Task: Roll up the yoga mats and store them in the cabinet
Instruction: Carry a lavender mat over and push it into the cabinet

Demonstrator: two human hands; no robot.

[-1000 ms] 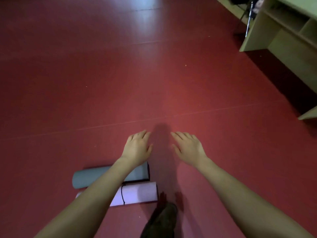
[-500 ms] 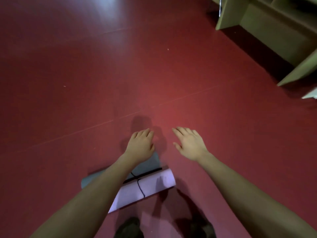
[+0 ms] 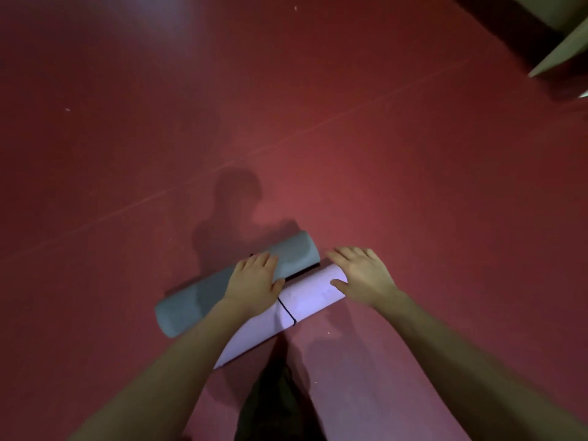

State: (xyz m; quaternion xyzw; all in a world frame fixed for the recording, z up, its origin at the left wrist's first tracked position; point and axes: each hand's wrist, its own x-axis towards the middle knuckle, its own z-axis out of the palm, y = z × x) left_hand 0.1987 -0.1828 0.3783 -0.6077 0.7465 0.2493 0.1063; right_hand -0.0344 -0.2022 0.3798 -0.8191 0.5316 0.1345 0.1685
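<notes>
While both arms reach down from the bottom of the view, two rolled yoga mats lie side by side on the red floor (image 3: 413, 186), touching along their length and angled from lower left to upper right. The grey-blue mat (image 3: 197, 300) sits on the far side; the lilac mat (image 3: 305, 297) lies nearer the person, with a thin black cord (image 3: 286, 313) looped round its middle. A dark strip shows in the seam between the two rolls near their right ends.

The left hand (image 3: 254, 281) lies palm down across the seam — its fingers (image 3: 264, 261) straight over the grey-blue mat, its thumb pointing toward the lilac one. It grips nothing; whether it presses on the rolls or hangs just above them cannot be told. The right hand (image 3: 362, 275) is also flat and relaxed, fingers spread, over the right end of the lilac mat, and holds nothing either.

Shadows of the person's head and shoulders fall on the floor beyond the mats. Between the forearms, at the bottom edge, a dark trouser leg (image 3: 280, 405) shows. At the upper right corner stands part of a pale cabinet (image 3: 563, 49) — well apart from the mats.
</notes>
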